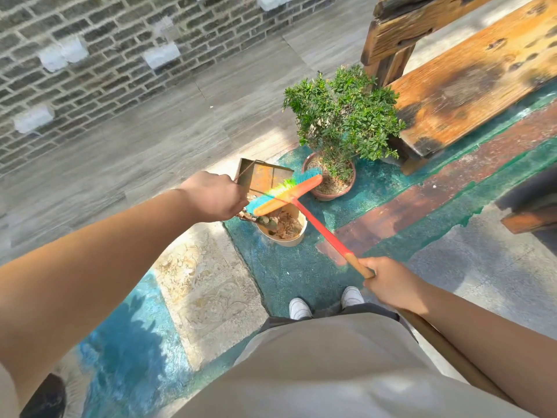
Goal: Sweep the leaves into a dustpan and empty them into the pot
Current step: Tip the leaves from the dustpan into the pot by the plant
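My left hand (215, 196) grips the handle of a rusty metal dustpan (261, 175), held tilted above a cream pot (286, 229). Dry brown leaves (284, 226) lie inside that pot. My right hand (388, 282) is closed around the wooden end of a broom handle (324, 229), which is red further down. The orange broom head (287, 196) with rainbow bristles sits across the dustpan's lower edge, just over the pot.
A brown pot with a green shrub (337, 116) stands right behind the cream pot. A worn wooden bench (470, 79) is at the right. Behind runs a brick wall (90, 55). My white shoes (300, 307) stand on green-painted ground.
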Available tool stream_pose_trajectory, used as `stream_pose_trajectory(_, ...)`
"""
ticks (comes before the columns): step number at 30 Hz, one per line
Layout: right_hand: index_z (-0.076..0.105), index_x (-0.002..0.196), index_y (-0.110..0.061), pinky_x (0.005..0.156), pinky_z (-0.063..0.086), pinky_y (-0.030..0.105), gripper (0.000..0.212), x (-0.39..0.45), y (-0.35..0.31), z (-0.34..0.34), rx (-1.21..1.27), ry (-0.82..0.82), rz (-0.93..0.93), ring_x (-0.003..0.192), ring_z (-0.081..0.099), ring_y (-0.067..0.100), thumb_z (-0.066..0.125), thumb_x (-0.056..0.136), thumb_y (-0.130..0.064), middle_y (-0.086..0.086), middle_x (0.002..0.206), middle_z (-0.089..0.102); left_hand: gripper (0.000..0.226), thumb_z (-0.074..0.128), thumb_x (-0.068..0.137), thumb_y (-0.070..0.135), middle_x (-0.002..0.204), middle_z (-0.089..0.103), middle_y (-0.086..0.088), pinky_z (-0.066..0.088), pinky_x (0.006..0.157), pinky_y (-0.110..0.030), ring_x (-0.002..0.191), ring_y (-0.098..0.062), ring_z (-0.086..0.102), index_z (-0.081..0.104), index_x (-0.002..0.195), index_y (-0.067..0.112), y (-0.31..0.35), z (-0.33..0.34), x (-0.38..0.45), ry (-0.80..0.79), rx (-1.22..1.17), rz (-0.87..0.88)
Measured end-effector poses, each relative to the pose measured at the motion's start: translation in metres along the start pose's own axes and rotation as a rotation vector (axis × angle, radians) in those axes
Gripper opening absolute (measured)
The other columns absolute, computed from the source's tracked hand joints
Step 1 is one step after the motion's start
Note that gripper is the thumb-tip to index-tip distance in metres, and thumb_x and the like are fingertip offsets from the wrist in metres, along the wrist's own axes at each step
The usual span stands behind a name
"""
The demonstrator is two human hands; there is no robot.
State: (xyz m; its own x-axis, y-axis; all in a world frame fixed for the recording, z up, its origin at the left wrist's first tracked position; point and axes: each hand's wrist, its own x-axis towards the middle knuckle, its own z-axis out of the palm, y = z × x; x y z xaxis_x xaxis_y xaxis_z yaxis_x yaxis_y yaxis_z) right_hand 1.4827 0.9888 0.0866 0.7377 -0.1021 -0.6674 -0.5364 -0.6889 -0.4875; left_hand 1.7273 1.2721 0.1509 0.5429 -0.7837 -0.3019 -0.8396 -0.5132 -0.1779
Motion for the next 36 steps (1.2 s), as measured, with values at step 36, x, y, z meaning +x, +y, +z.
stream_pose_trajectory(36, 0.068, 0.110, -0.022, 0.046, 0.033, 0.019, 0.042, 0.015, -0.024, 0.014, 0.019, 0.067, -0.008, 0.054, 0.048, 0.022, 0.047, 0.079, -0.003, 0.004, 0.064, 0.051, 0.042, 0.030, 0.096, 0.047, 0.071, 0.058, -0.005, 0.050, 0.062, -0.034, 0.064, -0.029, 0.053, 0.055, 0.079, 0.018, -0.012, -0.003, 0.007, -0.090, 0.030, -0.023)
